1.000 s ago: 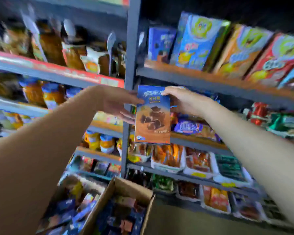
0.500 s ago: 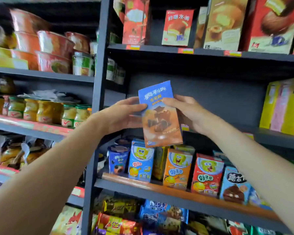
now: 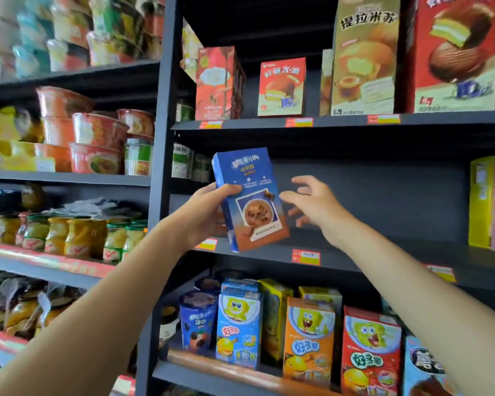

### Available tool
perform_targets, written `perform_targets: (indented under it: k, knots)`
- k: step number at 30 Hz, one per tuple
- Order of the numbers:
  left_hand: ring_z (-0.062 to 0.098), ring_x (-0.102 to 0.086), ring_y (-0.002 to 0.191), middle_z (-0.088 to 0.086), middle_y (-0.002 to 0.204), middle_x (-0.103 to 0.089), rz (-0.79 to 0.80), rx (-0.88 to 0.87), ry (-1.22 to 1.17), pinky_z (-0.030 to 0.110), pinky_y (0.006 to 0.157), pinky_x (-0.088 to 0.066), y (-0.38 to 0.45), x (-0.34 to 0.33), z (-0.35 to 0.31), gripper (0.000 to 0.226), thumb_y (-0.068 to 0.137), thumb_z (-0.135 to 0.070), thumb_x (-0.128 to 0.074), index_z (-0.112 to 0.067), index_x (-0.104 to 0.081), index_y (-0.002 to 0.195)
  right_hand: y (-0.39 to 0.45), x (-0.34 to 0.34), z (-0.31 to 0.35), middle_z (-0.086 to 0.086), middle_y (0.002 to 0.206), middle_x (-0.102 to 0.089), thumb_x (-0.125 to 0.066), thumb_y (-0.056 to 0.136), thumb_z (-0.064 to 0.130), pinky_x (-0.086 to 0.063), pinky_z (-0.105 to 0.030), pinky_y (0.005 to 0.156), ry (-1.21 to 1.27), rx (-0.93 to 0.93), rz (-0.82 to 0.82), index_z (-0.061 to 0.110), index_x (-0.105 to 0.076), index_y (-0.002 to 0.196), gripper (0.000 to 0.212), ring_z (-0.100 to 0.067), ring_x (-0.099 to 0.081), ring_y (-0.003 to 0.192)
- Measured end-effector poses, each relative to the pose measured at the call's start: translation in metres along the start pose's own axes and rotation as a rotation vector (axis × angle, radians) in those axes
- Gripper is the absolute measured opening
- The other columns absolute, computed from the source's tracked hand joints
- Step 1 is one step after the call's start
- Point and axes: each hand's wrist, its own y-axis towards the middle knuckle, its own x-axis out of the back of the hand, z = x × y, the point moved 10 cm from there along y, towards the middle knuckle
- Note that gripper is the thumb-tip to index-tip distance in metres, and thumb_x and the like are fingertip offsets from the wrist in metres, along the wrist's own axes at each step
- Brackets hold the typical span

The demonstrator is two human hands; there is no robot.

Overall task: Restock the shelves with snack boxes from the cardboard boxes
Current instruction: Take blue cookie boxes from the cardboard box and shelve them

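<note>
left hand [image 3: 209, 210]: gripping the blue snack box [image 3: 249, 200] by its left edge, thumb curled across the front, the other fingers wrapped round behind where you can't see them

right hand [image 3: 312, 205]: just beside the box's right edge, fingers spread apart and loosely bent, holding nothing; can't tell if a fingertip brushes the box

snack box: blue on top, brown toward the bottom, with a round picture on the face. Held up in the air, leaning a bit to the left, in front of the middle shelf [image 3: 383, 252] — not sitting on it

middle shelf: dark, mostly bare behind the box, with price tags [image 3: 305, 257] on its front lip and a yellow box [image 3: 482, 201] far right

shelf above: red cake boxes [image 3: 282, 87] and a tall gold one [image 3: 365, 57], all standing upright

shelf below: cartoon boxes in a row — blue [image 3: 238, 332], orange [image 3: 307, 338], red [image 3: 370, 352]

left unit: noodle bowls [image 3: 96, 138] stacked up high, and jars of yellow fruit [image 3: 77, 235] one shelf down

post [image 3: 162, 138]: dark upright between the two units, just left of the box
</note>
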Motion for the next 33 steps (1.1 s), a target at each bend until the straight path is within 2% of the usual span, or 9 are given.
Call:
perform_targets:
  k: [5,9,13,15,18,21,24,28,33]
  knots:
    - [0.014,-0.067,0.072,0.001,0.09,-0.071,0.187,0.027,0.042,0.029,0.064,-0.055,0.024,0.007,0.004,0.013,0.089,-0.024,-0.052,-0.023,-0.057,0.101,0.006,-0.04,-0.008,-0.006,0.095,-0.068,-0.066,0.086,0.022,-0.041,-0.019,0.041,0.031,-0.066,0.422,0.019,-0.055,0.111,0.028,-0.013,-0.054,0.056]
    - [0.019,-0.061,0.08,0.003,0.094,-0.071,0.234,0.01,0.049,0.032,0.071,-0.045,0.056,0.009,0.005,0.013,0.088,-0.02,-0.056,-0.024,-0.061,0.1,0.041,-0.048,-0.012,-0.009,0.095,-0.068,-0.069,0.084,0.015,-0.052,-0.022,0.051,-0.043,-0.032,0.347,0.01,-0.051,0.123,0.043,-0.01,-0.057,0.056]
    - [0.015,-0.055,0.064,0.003,0.08,-0.062,-0.155,-0.025,0.254,0.028,0.061,-0.045,0.084,0.037,0.016,0.013,0.085,-0.021,-0.066,-0.016,-0.055,0.088,0.066,-0.063,-0.022,-0.011,0.111,-0.064,-0.069,0.083,0.011,-0.056,-0.028,0.078,0.126,-0.094,0.326,0.013,-0.039,0.136,0.061,-0.022,-0.068,0.088]
    - [0.017,-0.053,0.061,0.004,0.076,-0.057,-0.237,-0.081,0.319,0.029,0.058,-0.045,0.095,0.033,0.018,0.022,0.084,-0.03,-0.067,-0.014,-0.052,0.082,0.071,-0.088,-0.026,-0.001,0.11,-0.065,-0.07,0.082,0.012,-0.054,-0.024,0.078,-0.016,-0.068,0.416,0.02,-0.05,0.122,0.045,-0.016,-0.065,0.098]
    - [0.021,-0.056,0.073,0.007,0.085,-0.06,-0.144,-0.056,0.321,0.033,0.068,-0.049,0.11,0.009,0.026,0.02,0.089,-0.037,-0.058,-0.017,-0.055,0.085,0.092,-0.105,-0.037,0.005,0.096,-0.065,-0.067,0.083,0.009,-0.051,-0.032,0.089,-0.187,-0.026,0.393,0.031,-0.055,0.093,0.027,-0.015,-0.064,0.1]
    - [0.018,-0.048,0.072,0.007,0.088,-0.052,-0.002,-0.003,0.306,0.024,0.064,-0.042,0.117,0.001,0.038,0.017,0.09,-0.024,-0.058,-0.024,-0.05,0.105,0.127,-0.093,-0.053,0.004,0.093,-0.067,-0.07,0.083,0.021,-0.053,-0.029,0.076,-0.184,-0.068,0.246,0.025,-0.062,0.107,0.025,-0.013,-0.065,0.086]
    - [0.015,-0.05,0.086,0.002,0.094,-0.053,0.019,-0.077,0.728,0.007,0.057,-0.038,0.127,0.017,0.04,0.015,0.091,-0.019,-0.056,-0.01,-0.057,0.104,0.156,-0.091,-0.068,0.007,0.083,-0.062,-0.071,0.081,0.029,-0.045,-0.023,0.064,-0.396,-0.128,0.299,0.028,-0.059,0.093,0.017,-0.009,-0.057,0.073]
    - [0.023,-0.035,0.135,0.011,0.146,-0.036,0.028,-0.113,1.289,0.021,0.1,-0.028,0.156,0.042,0.051,0.044,0.097,-0.017,-0.042,-0.015,-0.039,0.14,0.192,-0.102,-0.093,-0.002,0.082,-0.06,-0.069,0.084,0.012,-0.049,-0.02,0.051,-0.396,-0.257,0.351,0.017,-0.057,0.09,0.014,-0.011,-0.059,0.059]
    - [0.033,0.003,0.145,0.008,0.158,0.006,0.147,0.096,1.645,0.05,0.116,-0.016,0.219,0.086,0.107,0.065,0.094,-0.027,-0.046,-0.034,-0.012,0.148,0.246,-0.134,-0.124,-0.014,0.131,-0.051,-0.064,0.084,0.0,-0.056,-0.029,0.067,-0.302,-0.271,0.293,0.005,-0.043,0.125,0.046,-0.027,-0.062,0.103]
